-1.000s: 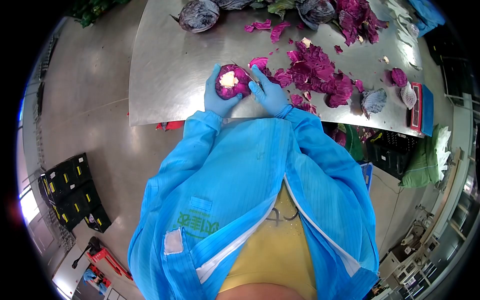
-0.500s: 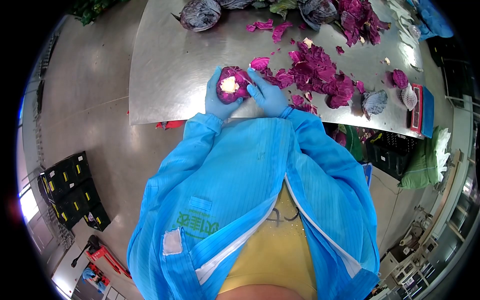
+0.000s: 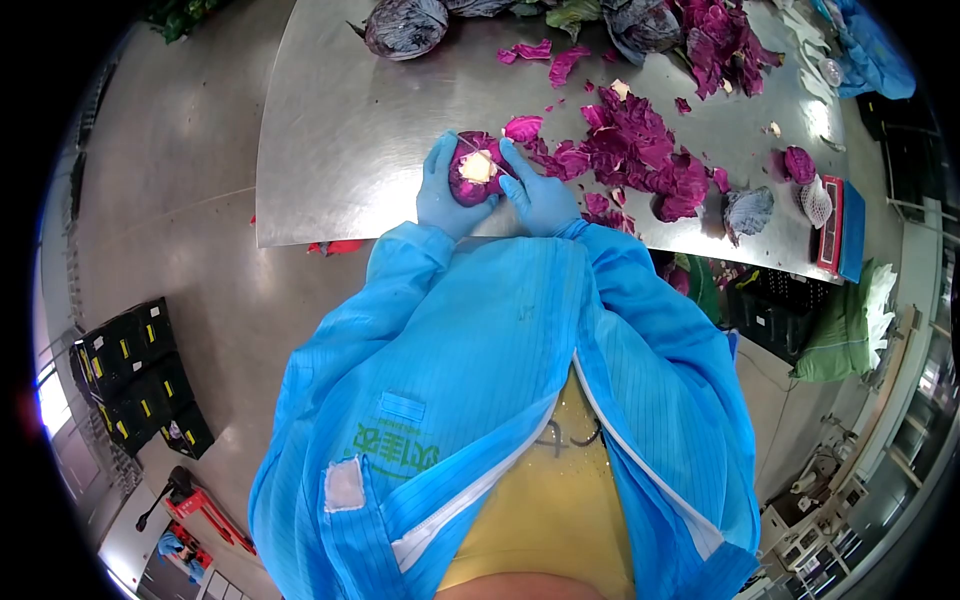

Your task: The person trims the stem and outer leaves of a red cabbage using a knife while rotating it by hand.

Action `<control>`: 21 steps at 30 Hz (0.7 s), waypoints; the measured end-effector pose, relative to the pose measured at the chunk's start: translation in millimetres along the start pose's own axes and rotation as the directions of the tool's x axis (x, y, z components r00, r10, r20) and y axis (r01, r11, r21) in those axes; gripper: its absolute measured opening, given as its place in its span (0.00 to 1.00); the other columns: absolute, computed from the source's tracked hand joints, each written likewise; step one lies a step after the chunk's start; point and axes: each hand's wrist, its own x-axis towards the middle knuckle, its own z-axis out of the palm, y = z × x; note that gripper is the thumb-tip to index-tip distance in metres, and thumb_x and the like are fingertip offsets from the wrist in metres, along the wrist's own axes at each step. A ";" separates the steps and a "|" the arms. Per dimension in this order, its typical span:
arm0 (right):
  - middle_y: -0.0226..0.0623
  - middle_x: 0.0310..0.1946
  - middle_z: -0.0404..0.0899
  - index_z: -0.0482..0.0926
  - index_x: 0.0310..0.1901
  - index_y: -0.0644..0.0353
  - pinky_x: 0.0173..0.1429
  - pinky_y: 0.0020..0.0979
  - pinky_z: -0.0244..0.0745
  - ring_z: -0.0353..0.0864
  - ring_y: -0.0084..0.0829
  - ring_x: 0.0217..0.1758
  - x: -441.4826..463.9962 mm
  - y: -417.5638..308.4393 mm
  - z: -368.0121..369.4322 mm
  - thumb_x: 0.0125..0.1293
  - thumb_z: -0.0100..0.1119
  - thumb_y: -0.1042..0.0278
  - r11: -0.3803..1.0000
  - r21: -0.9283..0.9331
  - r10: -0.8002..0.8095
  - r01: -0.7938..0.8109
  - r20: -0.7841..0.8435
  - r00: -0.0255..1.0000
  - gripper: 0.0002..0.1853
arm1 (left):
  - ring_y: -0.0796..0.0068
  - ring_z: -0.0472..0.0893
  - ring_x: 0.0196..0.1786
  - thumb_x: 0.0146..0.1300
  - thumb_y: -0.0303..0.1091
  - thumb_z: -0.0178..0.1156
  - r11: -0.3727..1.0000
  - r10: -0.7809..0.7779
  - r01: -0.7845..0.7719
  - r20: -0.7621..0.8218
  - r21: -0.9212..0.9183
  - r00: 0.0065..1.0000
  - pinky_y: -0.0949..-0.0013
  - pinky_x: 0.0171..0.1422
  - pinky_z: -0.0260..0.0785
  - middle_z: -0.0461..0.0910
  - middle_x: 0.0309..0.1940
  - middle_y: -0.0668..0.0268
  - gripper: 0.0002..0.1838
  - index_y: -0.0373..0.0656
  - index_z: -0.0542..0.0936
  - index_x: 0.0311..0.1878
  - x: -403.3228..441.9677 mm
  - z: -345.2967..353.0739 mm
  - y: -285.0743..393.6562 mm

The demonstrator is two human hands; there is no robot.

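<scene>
While cupping a round, deep-purple cabbage head (image 3: 470,189) in the blue-gloved left hand (image 3: 445,197), holds it in the upper middle of the frame, over the near part of a smooth grey metal table (image 3: 340,150). Cannot tell from this angle about contact with the metal. Wraps the left fingers around the cabbage's left side, thumb along the lower side. Shows no clear long axis, being nearly round; points the pale, cut stem end (image 3: 479,168) up towards the camera.

Sets the blue-gloved right hand (image 3: 543,197) at the opposite side, fingertips close against the cabbage, lying directly left of them. Cannot tell about a grasp there: too small to make out. With the left hand enclosing it, lies nearer to that one.

Has a curled magenta leaf (image 3: 522,128) just above the right fingertips and a ragged heap of torn magenta leaves (image 3: 645,150) farther right, crowding that side. Along the top edge, shows a dark, grey-purple whole cabbage (image 3: 405,28), well apart from both hands.
</scene>
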 end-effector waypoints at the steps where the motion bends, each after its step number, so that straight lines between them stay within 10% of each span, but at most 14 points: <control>1: 0.55 0.31 0.80 0.49 0.70 0.35 0.39 0.51 0.73 0.80 0.55 0.34 -0.3 0.6 -1.4 0.68 0.34 0.38 0.999 0.047 0.006 -0.006 -0.002 1.000 0.31 | 0.54 0.67 0.64 0.33 0.43 0.76 0.999 -0.030 0.030 0.003 0.033 1.000 0.60 0.62 0.68 0.61 0.64 0.54 0.57 0.49 0.55 0.69 1.6 0.4 4.2; 21: 0.56 0.38 0.79 0.56 0.69 0.38 0.45 0.52 0.72 0.78 0.57 0.39 11.0 22.0 2.4 0.68 0.35 0.39 0.995 0.088 0.066 -0.056 -0.114 0.991 0.30 | 0.52 0.73 0.58 0.34 0.45 0.72 0.945 -0.212 0.157 0.171 0.288 0.962 0.60 0.56 0.72 0.60 0.64 0.52 0.57 0.54 0.53 0.71 25.4 -2.9 45.3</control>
